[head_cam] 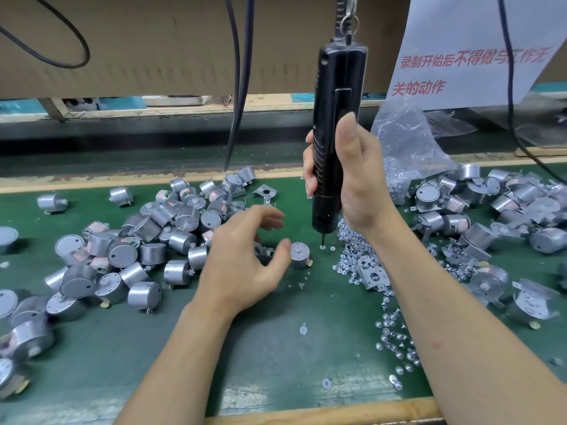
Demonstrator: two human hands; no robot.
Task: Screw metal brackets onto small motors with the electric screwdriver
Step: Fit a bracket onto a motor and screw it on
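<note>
Green bench [276, 348]: heap of motors [147, 240] at left, bracketed motors [491, 216] at right, loose screws [352, 259], a bracket [264, 191], a plastic bag [408, 139].

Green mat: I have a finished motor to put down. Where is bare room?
Barest: the mat between the left forearm and right forearm, with only stray washers. Another patch lies left of the left forearm, nearer than the motor pile. Crowded: that pile, the screw heap beside the right forearm, and the bracketed motors at far right.

Left hand [242, 271], right hand [362, 179] bare. Left forearm [184, 348], right forearm [454, 302] bare, unsleeved; faint small mark on right forearm.
</note>
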